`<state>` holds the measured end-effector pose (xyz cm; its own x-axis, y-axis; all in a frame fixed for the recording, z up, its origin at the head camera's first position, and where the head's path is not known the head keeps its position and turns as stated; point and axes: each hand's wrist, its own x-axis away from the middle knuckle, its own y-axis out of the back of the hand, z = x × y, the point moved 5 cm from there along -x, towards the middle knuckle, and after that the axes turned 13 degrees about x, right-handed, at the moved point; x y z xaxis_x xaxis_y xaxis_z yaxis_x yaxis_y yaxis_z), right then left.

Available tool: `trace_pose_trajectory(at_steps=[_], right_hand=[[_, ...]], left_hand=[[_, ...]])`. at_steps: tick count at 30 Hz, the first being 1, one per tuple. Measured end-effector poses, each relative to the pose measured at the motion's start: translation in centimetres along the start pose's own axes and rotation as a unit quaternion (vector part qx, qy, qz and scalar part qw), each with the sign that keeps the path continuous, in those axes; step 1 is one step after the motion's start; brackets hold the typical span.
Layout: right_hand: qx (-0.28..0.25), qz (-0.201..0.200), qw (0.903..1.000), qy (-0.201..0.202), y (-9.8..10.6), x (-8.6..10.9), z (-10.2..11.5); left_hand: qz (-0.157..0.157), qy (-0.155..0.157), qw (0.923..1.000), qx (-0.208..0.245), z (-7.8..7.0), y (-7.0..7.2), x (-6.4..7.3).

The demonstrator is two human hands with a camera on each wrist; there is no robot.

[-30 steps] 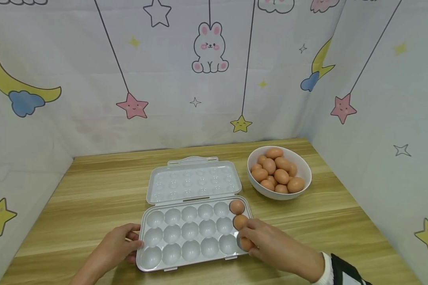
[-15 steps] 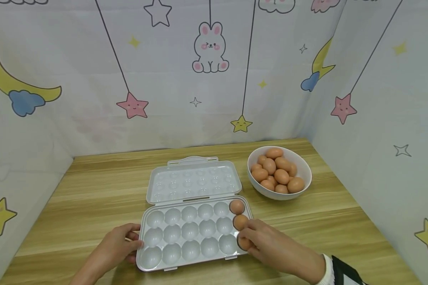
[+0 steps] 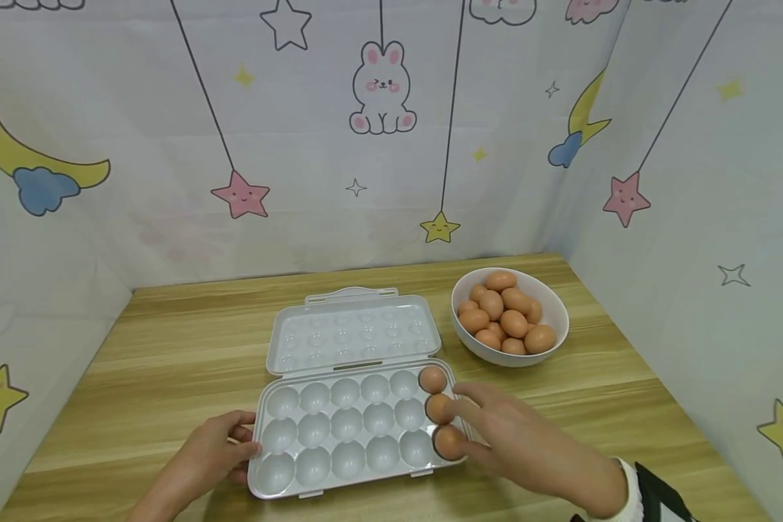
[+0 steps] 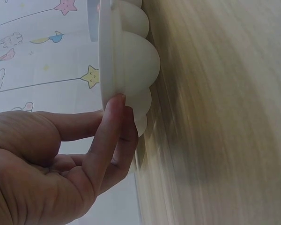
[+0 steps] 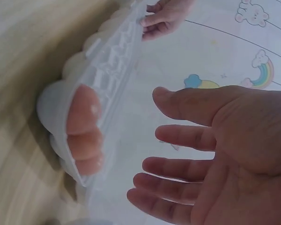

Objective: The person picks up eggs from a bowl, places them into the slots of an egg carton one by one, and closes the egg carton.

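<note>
Wood-grained yellow-brown counter (image 3: 170,348) carries the arrangement. At the near left, the left grip (image 3: 210,453), a bare hand, pinches the left rim of a white plastic egg tray (image 3: 347,420) between thumb and curled fingers; the left wrist view places these fingers just beside the rounded undersides of the wells. At the near right, the right grip (image 3: 512,438), emerging from a white cuff (image 3: 626,482), is spread and holds nothing, its fingertips just beside the tray's right end. The tray's long axis runs left to right, the right end slightly farther from the person. Three brown eggs (image 3: 449,442) occupy its rightmost column, one per row; the other wells are vacant. Beyond lies the tray's pale hinged lid (image 3: 352,330), folded back.

Past the tray's right end stands a round white bowl (image 3: 554,304) heaped with loose brown eggs (image 3: 491,304). Its position appears to be the governing relation: it lies almost straight beyond the right grip, the nearer of the two, whereas the left grip is separated from it by the tray's whole length. One smooth brown egg (image 3: 540,338) at the bowl's near right lies with its long axis roughly left to right. Farthest hangs a white cloth backdrop (image 3: 300,145) printed with stars, moons and a rabbit.
</note>
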<state>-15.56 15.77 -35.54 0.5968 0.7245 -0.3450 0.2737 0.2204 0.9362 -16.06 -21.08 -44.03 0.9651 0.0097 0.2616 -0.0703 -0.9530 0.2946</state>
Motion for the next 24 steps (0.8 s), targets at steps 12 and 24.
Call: trace_pose_trajectory(at_steps=[12, 24], right_hand=[[0.02, 0.05, 0.9959, -0.072, 3.6, -0.4, -2.8], [0.029, 0.073, 0.9903, -0.114, 5.6, -0.7, -6.8]], left_hand=[[0.002, 0.0, 1.0, 0.004, 0.1, 0.0, 0.0], [-0.002, 0.0, 1.0, 0.008, 0.3, 0.0, 0.0]])
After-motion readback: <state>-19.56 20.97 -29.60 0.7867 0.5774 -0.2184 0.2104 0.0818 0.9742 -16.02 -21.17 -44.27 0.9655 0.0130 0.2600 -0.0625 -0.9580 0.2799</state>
